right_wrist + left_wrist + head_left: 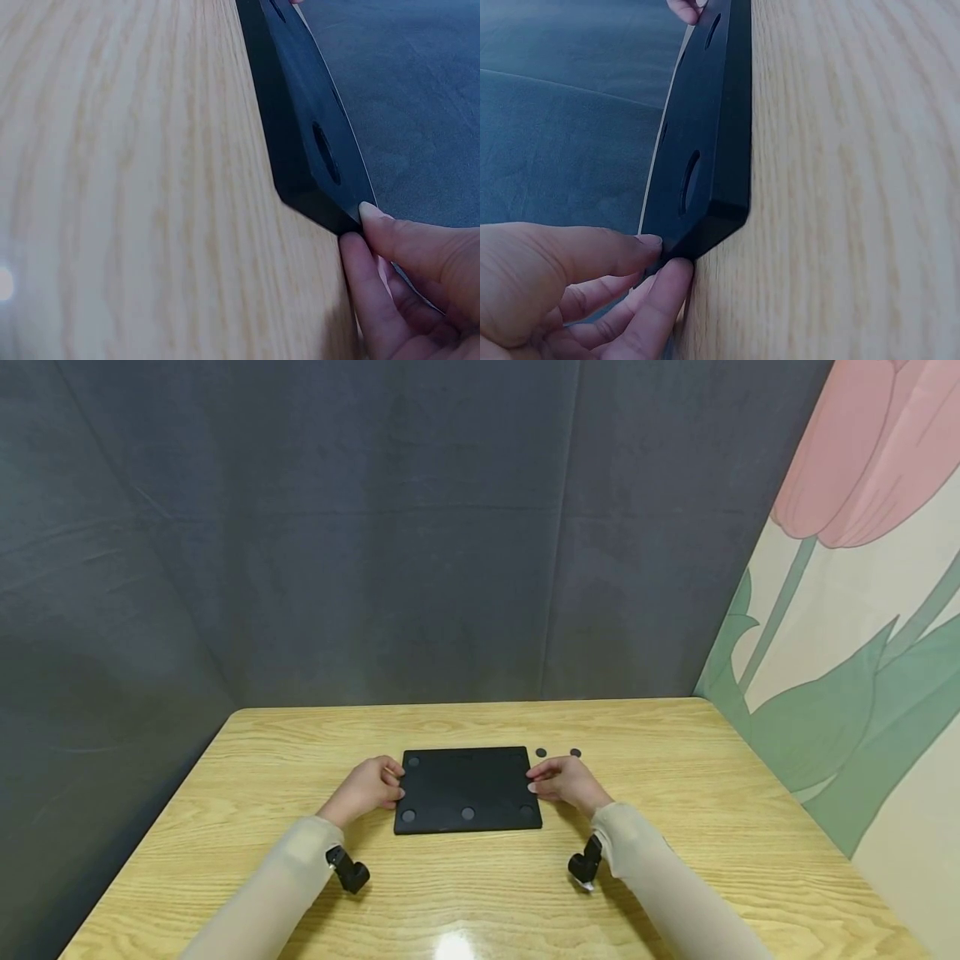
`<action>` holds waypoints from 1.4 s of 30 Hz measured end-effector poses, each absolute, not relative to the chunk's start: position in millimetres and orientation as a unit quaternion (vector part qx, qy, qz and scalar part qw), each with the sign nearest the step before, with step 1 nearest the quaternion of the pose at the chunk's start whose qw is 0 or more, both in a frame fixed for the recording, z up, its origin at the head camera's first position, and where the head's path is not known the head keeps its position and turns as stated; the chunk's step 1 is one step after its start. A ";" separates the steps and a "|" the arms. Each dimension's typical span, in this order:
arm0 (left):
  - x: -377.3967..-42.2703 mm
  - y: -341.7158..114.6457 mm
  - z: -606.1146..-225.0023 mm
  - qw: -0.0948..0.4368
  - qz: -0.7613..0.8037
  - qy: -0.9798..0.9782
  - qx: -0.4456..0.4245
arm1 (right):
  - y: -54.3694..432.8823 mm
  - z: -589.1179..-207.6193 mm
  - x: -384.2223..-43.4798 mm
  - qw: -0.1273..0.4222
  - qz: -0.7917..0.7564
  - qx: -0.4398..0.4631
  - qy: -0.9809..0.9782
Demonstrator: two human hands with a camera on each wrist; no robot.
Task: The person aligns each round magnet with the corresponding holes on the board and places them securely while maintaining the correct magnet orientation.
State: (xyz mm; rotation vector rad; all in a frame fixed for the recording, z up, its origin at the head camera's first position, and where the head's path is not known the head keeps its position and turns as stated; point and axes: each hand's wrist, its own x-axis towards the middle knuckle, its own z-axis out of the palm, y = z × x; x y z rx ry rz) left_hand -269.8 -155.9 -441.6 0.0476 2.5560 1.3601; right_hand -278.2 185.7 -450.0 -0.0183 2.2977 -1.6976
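Note:
A flat black rectangular panel [468, 789] lies on the wooden table, with several round recesses along its near edge and one at its far left corner. My left hand [372, 787] pinches its left edge, thumb on the upper side and fingers against the side face. At the opposite edge, my right hand [564, 781] holds the panel the same way. The left wrist view shows the left thumb [607, 251] close to a corner recess [691, 182]. In the right wrist view the right thumb [409, 240] presses near the other corner, beside its recess [326, 154].
Two small dark discs, a left one [541, 752] and a right one [575, 752], lie on the table beyond my right hand. A dark grey curtain [390, 543] hangs behind the table [300, 735]. A wall with painted tulips [847, 710] stands to the right.

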 end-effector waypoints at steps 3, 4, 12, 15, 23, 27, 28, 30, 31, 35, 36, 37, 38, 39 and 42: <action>-270.9 -155.7 -442.4 0.122 0.465 0.877 0.014 | 185.9 -450.3 -278.6 0.142 -0.589 -0.006 0.795; -271.2 -155.5 -442.7 0.123 0.465 0.877 0.011 | 186.0 -450.3 -278.7 0.142 -0.590 -0.006 0.795; -270.6 -154.4 -442.5 0.119 0.465 0.878 0.009 | 186.2 -450.8 -279.2 0.142 -0.588 -0.006 0.796; -270.9 -153.8 -442.9 0.120 0.462 0.879 0.008 | 186.4 -451.2 -279.3 0.141 -0.588 -0.006 0.796; -270.7 -151.9 -440.4 0.118 0.449 0.885 0.009 | 185.9 -450.4 -279.0 0.141 -0.584 -0.002 0.799; -270.9 -151.8 -440.0 0.118 0.448 0.886 0.007 | 185.9 -450.9 -279.8 0.143 -0.581 0.000 0.801; -270.8 -152.0 -440.1 0.118 0.447 0.887 0.009 | 185.8 -451.0 -280.1 0.144 -0.581 0.000 0.801; -271.0 -152.1 -440.0 0.118 0.448 0.886 0.008 | 185.7 -451.3 -280.5 0.144 -0.581 0.001 0.801; -271.0 -152.1 -440.1 0.118 0.448 0.886 0.008 | 185.7 -451.7 -280.8 0.144 -0.581 0.001 0.801; -271.6 -151.0 -440.4 0.121 0.449 0.886 0.004 | 186.1 -452.4 -280.8 0.143 -0.581 0.002 0.802; -271.8 -150.8 -440.7 0.122 0.448 0.885 0.005 | 186.3 -452.1 -280.4 0.143 -0.581 0.001 0.802; -271.8 -150.7 -440.9 0.123 0.447 0.886 0.005 | 186.5 -451.7 -279.9 0.142 -0.580 -0.003 0.802; -271.6 -150.5 -440.8 0.123 0.446 0.886 0.006 | 186.7 -451.6 -279.6 0.142 -0.582 -0.006 0.801; -271.5 -150.5 -440.9 0.123 0.446 0.886 0.006 | 186.9 -450.5 -279.0 0.143 -0.582 -0.014 0.800; -271.0 -150.5 -440.1 0.122 0.444 0.888 0.006 | 187.2 -448.2 -277.8 0.143 -0.585 -0.020 0.798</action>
